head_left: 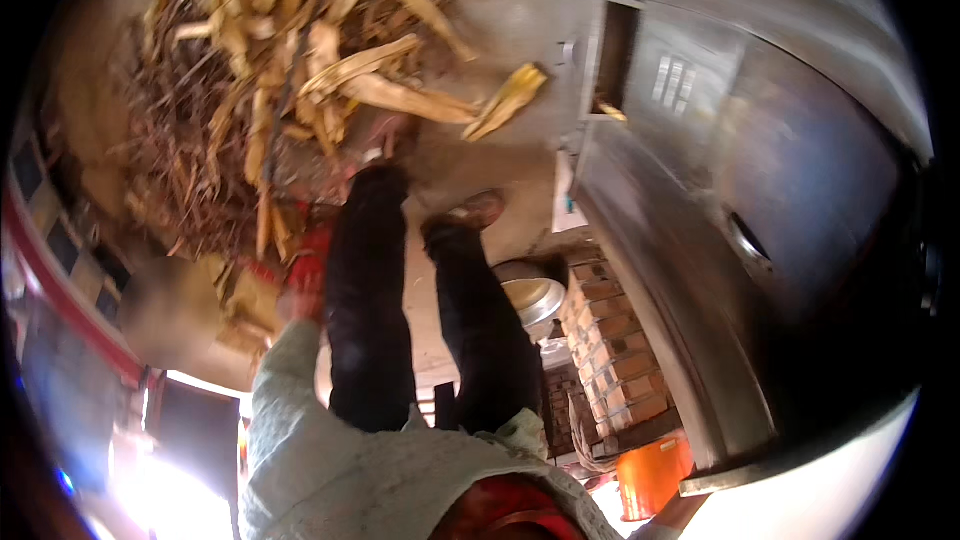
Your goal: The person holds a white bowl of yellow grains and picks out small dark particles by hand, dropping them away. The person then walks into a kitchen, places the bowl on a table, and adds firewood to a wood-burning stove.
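My left hand [303, 292] hangs beside my left leg, at the end of a pale sleeve. It meets a blurred red thing [312, 245] whose kind I cannot make out, and its fingers are smeared by motion. Just ahead lies a heap of dry corn husks [350, 75] mixed with thin brown twigs [190, 140]. One yellow husk [508, 102] sticks out to the right of the heap. Of my right hand [682, 512] only a small part shows at the lower edge, near an orange bucket [652, 477]; its fingers are hidden.
Along the right runs a grey stove-like counter [650, 270] with a brick side [612, 345] and a rectangular opening [617, 58]. A large dark round lid [800, 190] rests on it. A metal basin [535, 298] stands near my right leg. Bright light comes from the lower left.
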Demonstrator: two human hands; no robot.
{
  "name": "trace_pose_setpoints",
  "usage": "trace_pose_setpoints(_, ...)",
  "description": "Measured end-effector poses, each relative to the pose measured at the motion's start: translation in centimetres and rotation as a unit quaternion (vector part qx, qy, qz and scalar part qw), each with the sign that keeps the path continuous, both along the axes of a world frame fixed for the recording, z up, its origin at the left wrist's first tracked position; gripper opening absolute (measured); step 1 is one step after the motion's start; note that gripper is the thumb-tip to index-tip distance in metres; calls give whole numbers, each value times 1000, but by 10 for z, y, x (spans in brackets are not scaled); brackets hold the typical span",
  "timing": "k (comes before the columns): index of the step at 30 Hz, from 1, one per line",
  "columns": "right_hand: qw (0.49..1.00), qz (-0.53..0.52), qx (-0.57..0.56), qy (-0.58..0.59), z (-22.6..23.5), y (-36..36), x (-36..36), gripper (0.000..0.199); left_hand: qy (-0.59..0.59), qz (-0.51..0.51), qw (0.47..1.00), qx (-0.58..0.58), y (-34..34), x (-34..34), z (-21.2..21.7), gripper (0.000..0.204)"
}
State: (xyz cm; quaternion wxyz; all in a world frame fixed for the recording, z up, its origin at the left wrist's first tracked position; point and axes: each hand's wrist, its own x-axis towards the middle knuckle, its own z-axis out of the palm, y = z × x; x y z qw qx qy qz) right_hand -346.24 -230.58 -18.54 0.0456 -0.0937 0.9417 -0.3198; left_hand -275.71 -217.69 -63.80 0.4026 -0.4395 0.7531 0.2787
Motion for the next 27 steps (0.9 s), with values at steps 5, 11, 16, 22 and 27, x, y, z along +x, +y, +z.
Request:
trace_pose_setpoints(5, 996, -59, -69, 6, 45, 52, 6, 49, 14, -79, 994, 80, -117, -39, 24, 60)
trace_pose_setpoints(11, 989, -67, -130, -25, 62, 83, 1, 48, 67, -63, 977, -192, -64, 16, -42, 54)
trace_pose_setpoints(16, 980, -81, -168, -72, 76, 139, -9, 46, 65, -81, 993, -56, -106, 39, -37, 52)
trace_pose_setpoints(22, 989, -95, -104, -51, 74, 77, 20, 47, 63, -47, 996, 32, -137, 73, -52, 49)
trace_pose_setpoints(27, 992, -88, -67, -55, 59, 59, 4, 49, 54, -18, 996, 76, -172, 88, -73, 47)
